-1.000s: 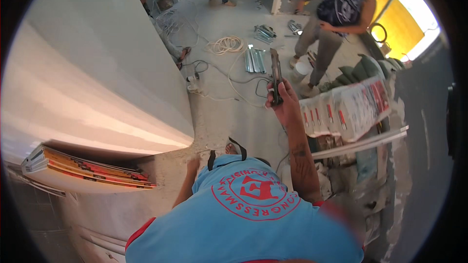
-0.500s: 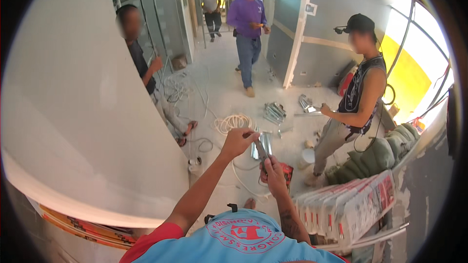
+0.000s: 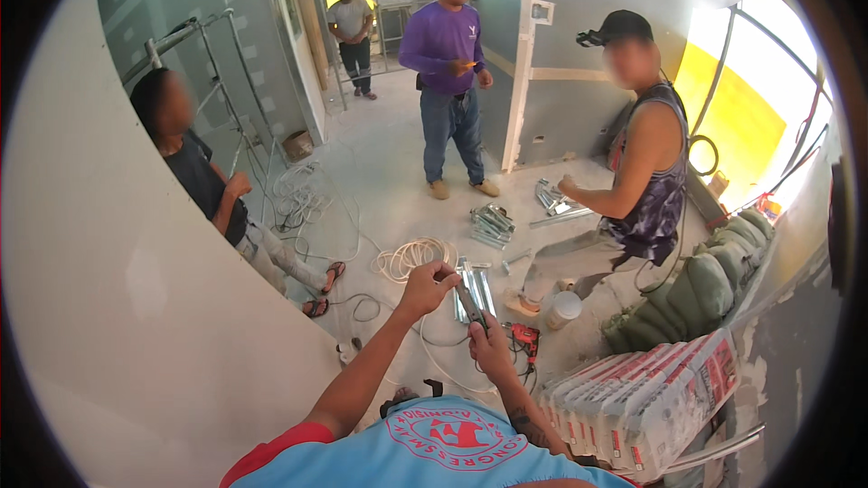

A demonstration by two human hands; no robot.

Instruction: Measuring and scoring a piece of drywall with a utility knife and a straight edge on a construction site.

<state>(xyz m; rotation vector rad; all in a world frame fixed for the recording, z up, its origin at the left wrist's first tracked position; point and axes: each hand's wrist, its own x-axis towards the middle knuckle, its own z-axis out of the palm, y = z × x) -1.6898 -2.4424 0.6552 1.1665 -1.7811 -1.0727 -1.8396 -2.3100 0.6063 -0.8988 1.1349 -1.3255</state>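
My right hand (image 3: 491, 350) is closed round the lower end of a slim grey hand tool (image 3: 469, 304), which tilts up and to the left; its exact kind does not show. At the tool's upper end, the fingers of my left hand (image 3: 427, 290) are pinched together against its tip. Both arms reach forward over the floor. Beyond the hands, long shiny metal channels (image 3: 485, 286) lie beside a coil of cream cable (image 3: 414, 258). A red power drill (image 3: 525, 337) rests on the floor just right of my right hand.
A curved white panel (image 3: 145, 307) fills the left side. Stacked printed bags (image 3: 642, 407) and green sacks (image 3: 692, 294) line the right, near a white bucket (image 3: 565, 309). A person in a patterned vest (image 3: 644, 163) bends there. Three others stand farther off, among loose cables (image 3: 303, 194) and scaffolding (image 3: 217, 81).
The view has shifted, with the panel now lower and farther left. The person at right has leaned forward toward the metal pieces. My hands keep the tool between them.
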